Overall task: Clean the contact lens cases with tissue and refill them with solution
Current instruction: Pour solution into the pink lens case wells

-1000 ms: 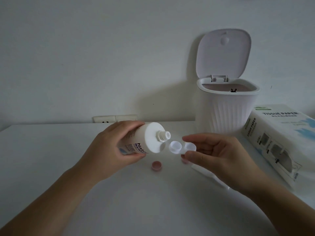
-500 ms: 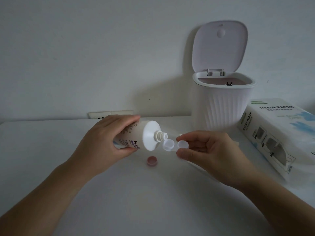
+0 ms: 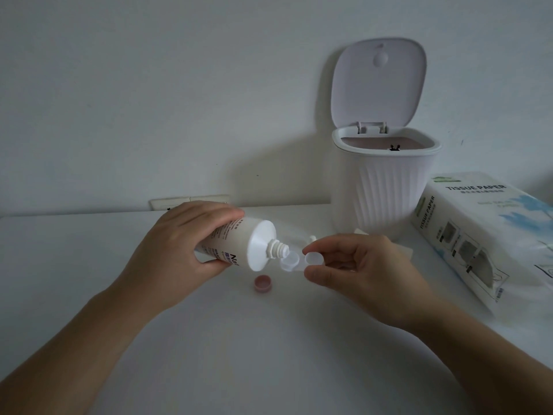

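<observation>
The left hand (image 3: 176,253) holds the solution bottle (image 3: 242,247) in a full grip, fingers over the top of the body and thumb beneath it. The bottle is tipped on its side, with the open nozzle (image 3: 279,250) pointing toward the right hand (image 3: 359,265). No cap is on the nozzle.

The right hand holds the contact lens case (image 3: 299,260) in a narrow pinch grip, index finger above and thumb below the right-hand well. The left-hand well projects out of the pinch and sits directly under the nozzle tip, touching it or nearly so; which of the two cannot be told. Whether liquid is flowing cannot be told either. Both wells are uncovered.

Below the two grips, a small pink cap (image 3: 263,283) lies on the worktop (image 3: 89,250), open side up, apart from both hands. Behind the right grip, a folded tissue (image 3: 402,250) lies on the worktop, partly hidden by the hand. A small white object is visible just above the right index finger; it is too small to identify.

Beyond the right grip stands a white ribbed bin (image 3: 386,193) with its lid (image 3: 378,82) raised. To the right of that grip lies a tissue paper pack (image 3: 478,235), marked "TISSUE PAPER".
</observation>
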A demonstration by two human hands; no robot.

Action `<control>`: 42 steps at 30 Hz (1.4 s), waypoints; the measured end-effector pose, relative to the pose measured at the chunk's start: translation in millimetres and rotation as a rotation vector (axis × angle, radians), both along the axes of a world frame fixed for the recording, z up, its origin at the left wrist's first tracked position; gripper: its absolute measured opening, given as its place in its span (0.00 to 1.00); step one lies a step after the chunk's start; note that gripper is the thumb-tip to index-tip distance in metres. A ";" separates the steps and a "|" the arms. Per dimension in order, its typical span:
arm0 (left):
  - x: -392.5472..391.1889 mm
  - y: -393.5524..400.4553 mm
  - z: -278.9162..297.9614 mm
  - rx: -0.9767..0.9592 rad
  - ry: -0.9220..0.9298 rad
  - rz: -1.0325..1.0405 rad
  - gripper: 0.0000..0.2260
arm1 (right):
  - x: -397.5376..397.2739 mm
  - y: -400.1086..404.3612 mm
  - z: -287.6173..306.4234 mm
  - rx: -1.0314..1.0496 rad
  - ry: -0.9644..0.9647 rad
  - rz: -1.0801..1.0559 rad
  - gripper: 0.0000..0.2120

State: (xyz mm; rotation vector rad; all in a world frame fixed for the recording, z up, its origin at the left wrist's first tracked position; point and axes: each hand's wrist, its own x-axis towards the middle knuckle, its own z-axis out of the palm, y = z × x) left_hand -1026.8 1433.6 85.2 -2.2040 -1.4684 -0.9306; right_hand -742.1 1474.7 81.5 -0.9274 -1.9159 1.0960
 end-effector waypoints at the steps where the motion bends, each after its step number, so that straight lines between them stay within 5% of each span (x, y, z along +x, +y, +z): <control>1: -0.3 0.2 0.0 0.005 0.003 0.000 0.31 | -0.7 -0.3 0.0 0.013 -0.009 -0.004 0.10; 42: 1.9 -0.8 6.8 0.087 0.115 -0.009 0.27 | -0.9 -0.7 -0.8 0.019 -0.108 0.019 0.09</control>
